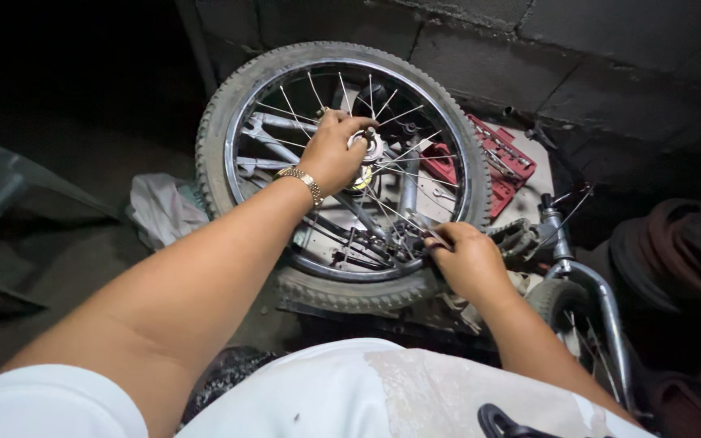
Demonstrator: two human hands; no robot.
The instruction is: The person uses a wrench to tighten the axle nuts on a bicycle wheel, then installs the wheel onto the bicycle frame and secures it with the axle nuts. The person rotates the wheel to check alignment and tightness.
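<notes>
Rag (158,209): on floor, left of wheel. Wheel (342,174): small, spoked, propped before wall. Left hand (330,152): fingers clamped on hub (367,150), steadying it. Right hand (468,259): fingers pinching spokes (403,217) near rim. Red tool case (492,158): open behind, within reach.

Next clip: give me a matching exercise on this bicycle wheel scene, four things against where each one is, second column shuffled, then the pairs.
Things:
1. left hand
2. right hand
3. red tool case
4. white cloth

Places:
A. on the floor to the left of the tyre
B. at the hub in the middle of the wheel
C. behind the wheel, against the block wall
D. on the spokes by the lower right rim

Pairs: 1-B, 2-D, 3-C, 4-A
</notes>
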